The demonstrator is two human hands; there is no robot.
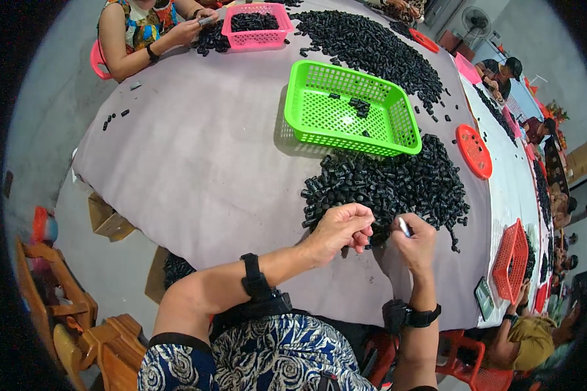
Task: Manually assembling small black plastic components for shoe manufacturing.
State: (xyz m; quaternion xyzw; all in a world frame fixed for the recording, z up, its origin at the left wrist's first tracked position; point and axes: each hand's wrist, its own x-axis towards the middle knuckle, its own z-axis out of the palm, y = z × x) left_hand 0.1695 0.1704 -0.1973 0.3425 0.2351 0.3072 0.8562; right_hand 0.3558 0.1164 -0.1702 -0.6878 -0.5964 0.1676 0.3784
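Over the near edge of a heap of small black plastic cylinder-shaped parts (398, 182), my left hand (343, 229) is closed, its thumb against curled fingers. Whatever may be pinched there is too small to make out. Beside it on the right, my right hand (416, 242) is wrapped round a small silvery-white tool (404, 227), only one end of which shows. A gap separates the two hands. Just beyond the heap stands a bright green perforated plastic basket (355, 138) with a few black parts (360, 107) on its bottom.
The table has a greyish cloth (195, 163). A larger black heap (372, 45) spreads at the far side, near a pink basket (257, 39) and another person's hands (199, 23). A red lid (473, 151) and red basket (512, 260) are on the right.
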